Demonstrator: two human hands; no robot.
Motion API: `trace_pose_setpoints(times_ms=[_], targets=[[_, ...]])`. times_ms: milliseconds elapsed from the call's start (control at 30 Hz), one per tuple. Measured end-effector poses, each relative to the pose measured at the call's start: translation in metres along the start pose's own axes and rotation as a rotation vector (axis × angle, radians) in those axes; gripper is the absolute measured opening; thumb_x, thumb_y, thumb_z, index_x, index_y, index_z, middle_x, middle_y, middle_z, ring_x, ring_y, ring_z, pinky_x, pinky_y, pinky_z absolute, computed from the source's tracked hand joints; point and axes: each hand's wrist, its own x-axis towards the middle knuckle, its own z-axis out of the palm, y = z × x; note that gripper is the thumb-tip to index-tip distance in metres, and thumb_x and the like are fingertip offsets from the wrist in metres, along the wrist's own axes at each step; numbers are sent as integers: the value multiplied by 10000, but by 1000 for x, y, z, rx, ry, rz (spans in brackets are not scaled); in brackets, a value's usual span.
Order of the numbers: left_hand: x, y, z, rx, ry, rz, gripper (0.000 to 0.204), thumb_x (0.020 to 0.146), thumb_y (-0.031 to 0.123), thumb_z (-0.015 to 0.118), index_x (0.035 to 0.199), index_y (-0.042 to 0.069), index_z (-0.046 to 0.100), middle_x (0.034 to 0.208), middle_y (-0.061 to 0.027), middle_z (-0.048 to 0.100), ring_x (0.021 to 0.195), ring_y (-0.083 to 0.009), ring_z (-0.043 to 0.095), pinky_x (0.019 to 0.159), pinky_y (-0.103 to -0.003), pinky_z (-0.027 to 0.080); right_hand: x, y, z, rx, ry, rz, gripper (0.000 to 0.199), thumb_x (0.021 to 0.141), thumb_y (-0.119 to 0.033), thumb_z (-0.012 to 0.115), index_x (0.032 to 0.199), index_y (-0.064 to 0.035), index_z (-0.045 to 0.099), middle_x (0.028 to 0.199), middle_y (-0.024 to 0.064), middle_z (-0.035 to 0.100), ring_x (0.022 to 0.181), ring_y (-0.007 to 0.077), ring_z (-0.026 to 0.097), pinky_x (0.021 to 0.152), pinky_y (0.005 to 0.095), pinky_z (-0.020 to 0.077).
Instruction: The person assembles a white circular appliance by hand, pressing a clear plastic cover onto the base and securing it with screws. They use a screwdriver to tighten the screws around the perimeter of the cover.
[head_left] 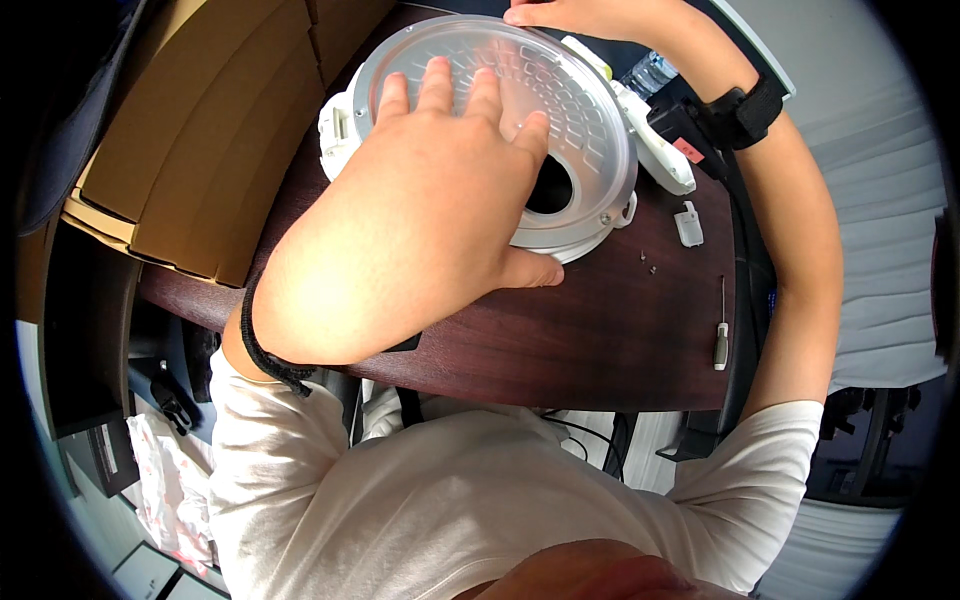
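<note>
A round silvery cover (pixel 590 115) with pressed oblong dimples and a dark hole lies on a white plastic appliance (pixel 336 138). Its kind I cannot make out. My left hand (pixel 400 210) is spread flat across the cover, fingers apart and thumb over the near rim; nothing is in its grasp. Reaching around the right side, my right hand (pixel 610 14) has a fingertip at the cover's far rim. The top of the picture cuts off most of that hand, so its other fingers are hidden.
Right of the appliance are a long white plastic part (pixel 660 155), a small white piece (pixel 688 225), tiny screws (pixel 650 266) and a screwdriver (pixel 721 345) on the dark wooden table (pixel 590 330). A clear bottle (pixel 649 74) lies behind. Cardboard boxes (pixel 210 140) stand at left.
</note>
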Motion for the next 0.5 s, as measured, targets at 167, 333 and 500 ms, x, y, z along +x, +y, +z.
trace_pose_setpoints(times_ms=[167,333,500], targets=[[0,0,-1,-7,-8,-4,968,745,633,790,1468,47,525,1463,-335,491,1367,-567,440,1174,-573,334,-3,-3,-2,16,38,15,225,926,-169,662,963,32,756,896,193,752,807,312,722,768,389,558],[0,0,0,-1,-9,1,965,745,629,791,1465,45,525,1470,-337,483,1371,-567,434,1176,-578,330,-7,-3,-6,57,-17,-71,194,903,-140,665,968,15,761,904,189,753,820,308,726,781,387,561],[0,0,-1,-8,-7,-4,970,742,632,791,1468,48,522,1470,-334,485,1373,-566,434,1177,-576,332,-3,-2,-2,15,4,-39,180,889,-125,662,962,6,761,900,182,751,830,302,726,782,388,561]])
